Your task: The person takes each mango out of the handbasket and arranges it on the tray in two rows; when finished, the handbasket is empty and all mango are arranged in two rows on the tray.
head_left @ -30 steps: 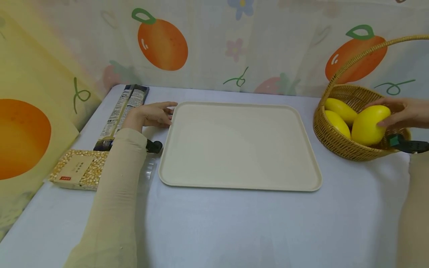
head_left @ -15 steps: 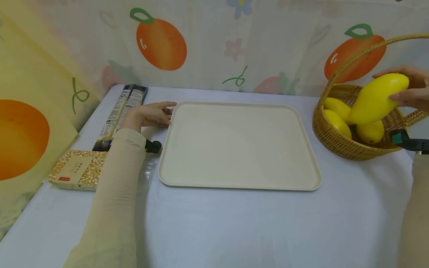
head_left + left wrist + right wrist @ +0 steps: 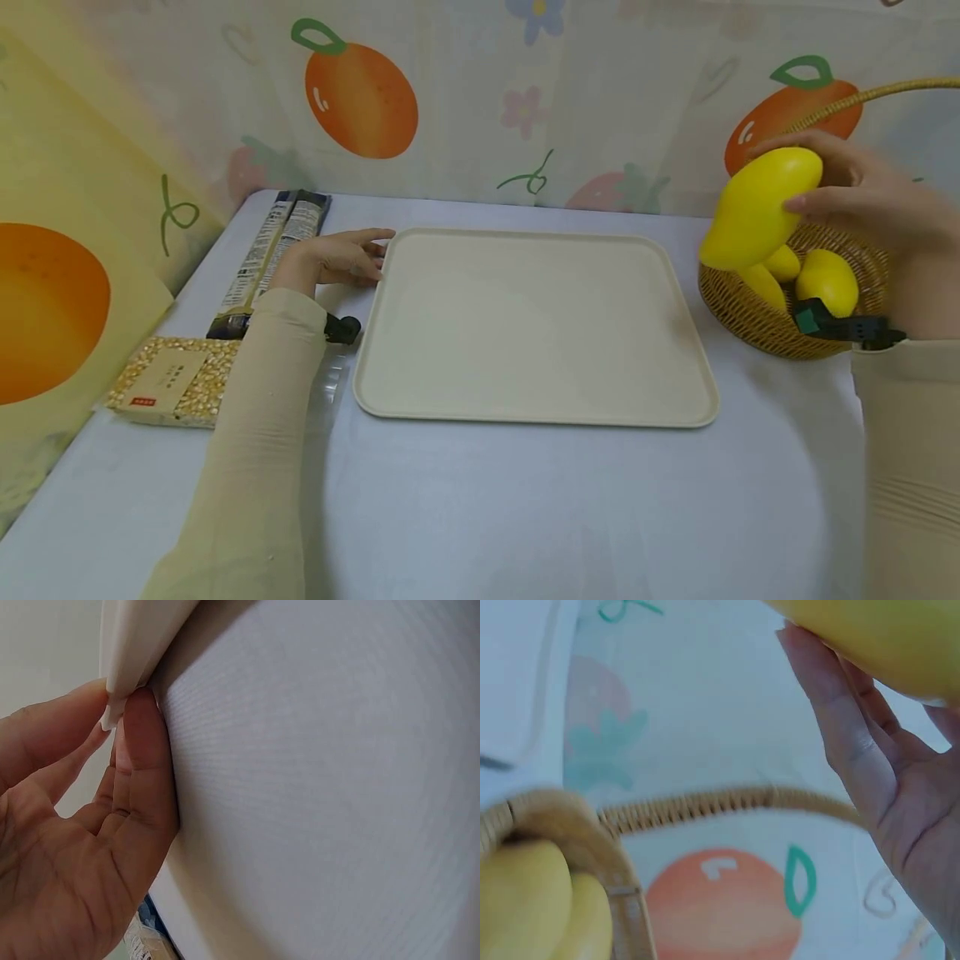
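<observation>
A yellow mango-shaped fruit (image 3: 761, 208) is held up by my right hand (image 3: 862, 187), above the left part of a wicker basket (image 3: 750, 321). Several more yellow fruits (image 3: 827, 283) lie inside the basket. In the right wrist view, the fingers of my right hand (image 3: 885, 757) curve round the held fruit (image 3: 885, 645). At the left edge of a beige tray (image 3: 532, 333) is my left hand (image 3: 337, 257); the left wrist view shows its thumb and fingers (image 3: 146, 735) pinching the tray's rim (image 3: 139, 645).
Left of the tray lie two dark-and-silver packets (image 3: 262, 258) and a pack of corn kernels (image 3: 176, 379), partly behind the left sleeve (image 3: 247, 450). A clear plastic item (image 3: 333, 379) is beside that sleeve. A fruit-patterned cloth (image 3: 465, 100) hangs behind the white table (image 3: 525, 508).
From among the fruits in the basket, my right hand has lifted one up and moved it left, towards the tray. My left hand has stayed at the tray's edge.
</observation>
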`<state>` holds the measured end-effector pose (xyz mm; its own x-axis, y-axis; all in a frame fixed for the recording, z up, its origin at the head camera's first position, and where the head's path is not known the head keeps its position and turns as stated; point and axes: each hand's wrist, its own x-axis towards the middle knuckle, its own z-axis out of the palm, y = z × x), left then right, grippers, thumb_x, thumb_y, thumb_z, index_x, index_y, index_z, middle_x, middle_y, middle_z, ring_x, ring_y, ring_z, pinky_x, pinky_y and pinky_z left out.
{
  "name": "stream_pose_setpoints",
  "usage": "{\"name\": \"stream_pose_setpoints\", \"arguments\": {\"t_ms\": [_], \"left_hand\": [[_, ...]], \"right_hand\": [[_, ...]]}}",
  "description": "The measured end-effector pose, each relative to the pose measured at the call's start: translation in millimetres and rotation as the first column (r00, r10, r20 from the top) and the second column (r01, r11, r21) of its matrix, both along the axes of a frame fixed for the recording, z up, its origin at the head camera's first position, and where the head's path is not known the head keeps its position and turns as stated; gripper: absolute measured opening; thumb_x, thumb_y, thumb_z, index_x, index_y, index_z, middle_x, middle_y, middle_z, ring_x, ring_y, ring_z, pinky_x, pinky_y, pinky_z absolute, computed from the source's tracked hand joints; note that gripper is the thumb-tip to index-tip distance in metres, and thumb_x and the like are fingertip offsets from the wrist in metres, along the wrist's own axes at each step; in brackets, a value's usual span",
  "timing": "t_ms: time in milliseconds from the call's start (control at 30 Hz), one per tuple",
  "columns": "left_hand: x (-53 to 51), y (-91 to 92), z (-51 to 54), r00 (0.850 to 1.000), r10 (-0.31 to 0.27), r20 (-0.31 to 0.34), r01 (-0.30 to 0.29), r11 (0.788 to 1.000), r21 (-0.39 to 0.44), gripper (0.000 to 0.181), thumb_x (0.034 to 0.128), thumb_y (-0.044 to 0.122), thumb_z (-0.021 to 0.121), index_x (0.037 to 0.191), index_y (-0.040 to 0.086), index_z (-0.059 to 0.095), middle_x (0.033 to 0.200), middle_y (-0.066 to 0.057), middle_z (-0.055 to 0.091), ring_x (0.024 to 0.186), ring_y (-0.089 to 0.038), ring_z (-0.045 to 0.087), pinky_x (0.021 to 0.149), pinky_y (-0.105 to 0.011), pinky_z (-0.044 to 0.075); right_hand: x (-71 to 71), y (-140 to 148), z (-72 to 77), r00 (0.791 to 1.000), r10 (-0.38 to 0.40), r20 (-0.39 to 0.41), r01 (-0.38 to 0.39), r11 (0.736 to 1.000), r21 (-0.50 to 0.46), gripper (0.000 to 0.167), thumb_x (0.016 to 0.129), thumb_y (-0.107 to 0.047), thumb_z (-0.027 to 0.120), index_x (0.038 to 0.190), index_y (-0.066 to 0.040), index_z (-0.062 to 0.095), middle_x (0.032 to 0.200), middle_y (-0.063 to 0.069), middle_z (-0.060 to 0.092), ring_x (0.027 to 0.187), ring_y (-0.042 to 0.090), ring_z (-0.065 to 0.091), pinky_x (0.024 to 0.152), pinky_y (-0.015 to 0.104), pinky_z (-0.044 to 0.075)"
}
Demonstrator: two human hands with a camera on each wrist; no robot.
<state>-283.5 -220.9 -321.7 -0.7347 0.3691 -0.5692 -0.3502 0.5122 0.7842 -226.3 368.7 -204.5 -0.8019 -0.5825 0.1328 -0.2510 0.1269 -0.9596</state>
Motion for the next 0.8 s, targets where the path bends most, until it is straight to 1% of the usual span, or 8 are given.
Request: {"name": "stream_pose_setpoints", "arguments": {"t_ms": [100,200,267,333,400,500,633,800], "left_hand": [[-0.1,-0.5,0.3,1.000,0.004,0.002,-0.004,1.000,0.006,0.088,0.0940,-0.005,0.056,0.160,0.025,0.006,0.160,-0.014,0.015,0.122,-0.021,0.035,0.088,-0.020,0.047],[-0.1,-0.7,0.4,1.000,0.003,0.002,-0.003,1.000,0.010,0.088,0.0939,-0.006,0.055,0.160,0.024,0.005,0.160,-0.015,0.015,0.122,-0.021,0.035,0.086,-0.019,0.047],[-0.3,-0.3,0.4,1.000,0.013,0.006,-0.013,1.000,0.011,0.088,0.0938,-0.006,0.055,0.160,0.024,0.006,0.158,-0.014,0.016,0.121,-0.021,0.035,0.085,-0.019,0.047],[-0.4,0.0,0.5,1.000,0.012,0.003,-0.012,1.000,0.007,0.087,0.0940,-0.005,0.055,0.160,0.024,0.006,0.157,-0.014,0.017,0.121,-0.021,0.036,0.086,-0.019,0.047],[-0.3,0.3,1.0,1.000,0.013,0.000,-0.013,1.000,-0.001,0.088,0.0940,-0.004,0.056,0.160,0.024,0.007,0.156,-0.013,0.019,0.121,-0.021,0.036,0.087,-0.019,0.047],[-0.3,0.1,1.6,1.000,0.011,-0.004,-0.011,1.000,-0.012,0.088,0.0941,-0.003,0.058,0.160,0.025,0.007,0.156,-0.013,0.020,0.121,-0.021,0.036,0.088,-0.020,0.047],[0.1,0.2,2.0,1.000,0.006,-0.007,-0.006,1.000,-0.018,0.088,0.0935,-0.002,0.059,0.160,0.025,0.008,0.153,-0.012,0.023,0.120,-0.020,0.036,0.091,-0.021,0.047],[0.2,1.9,2.2,1.000,0.005,-0.009,-0.005,1.000,-0.013,0.088,0.0935,-0.002,0.059,0.160,0.024,0.008,0.149,-0.011,0.025,0.118,-0.020,0.037,0.089,-0.021,0.047]], "right_hand": [[-1.3,-18,-1.4,0.999,0.020,0.030,-0.020,1.000,-0.011,0.056,0.092,0.017,0.038,0.145,-0.001,0.038,0.122,0.008,0.059,0.091,0.016,0.064,0.080,0.020,0.056],[-7.1,-33,-7.5,0.995,0.088,0.046,-0.086,0.995,-0.039,0.056,0.093,0.016,0.037,0.147,0.000,0.036,0.124,0.010,0.057,0.096,0.017,0.065,0.083,0.021,0.056],[-10.2,-44,-12.0,0.995,0.085,0.043,-0.085,0.996,-0.008,0.056,0.093,0.014,0.037,0.146,-0.004,0.037,0.122,0.008,0.057,0.095,0.015,0.064,0.082,0.020,0.056],[-14.6,-53,-17.3,0.993,0.104,0.054,-0.104,0.995,0.000,0.055,0.095,0.012,0.037,0.146,-0.006,0.038,0.121,0.009,0.056,0.094,0.015,0.064,0.078,0.021,0.056],[-17.3,-63,-21.7,0.995,0.077,0.063,-0.080,0.996,0.038,0.052,0.096,0.009,0.040,0.145,-0.010,0.039,0.119,0.007,0.056,0.091,0.014,0.063,0.074,0.022,0.056],[-22.7,-78,-29.6,0.996,0.044,0.074,-0.050,0.995,0.082,0.047,0.098,0.004,0.043,0.141,-0.013,0.040,0.119,0.004,0.055,0.092,0.014,0.062,0.075,0.023,0.056],[-28.9,-98,-40.3,0.997,-0.006,0.073,-0.005,0.988,0.153,0.039,0.098,-0.003,0.047,0.134,-0.015,0.041,0.117,0.001,0.055,0.096,0.014,0.060,0.083,0.024,0.055],[-35.0,-120,-51.9,0.994,-0.029,0.109,0.007,0.982,0.191,0.034,0.099,-0.011,0.048,0.131,-0.017,0.039,0.115,-0.001,0.055,0.098,0.015,0.059,0.085,0.025,0.055]]}}
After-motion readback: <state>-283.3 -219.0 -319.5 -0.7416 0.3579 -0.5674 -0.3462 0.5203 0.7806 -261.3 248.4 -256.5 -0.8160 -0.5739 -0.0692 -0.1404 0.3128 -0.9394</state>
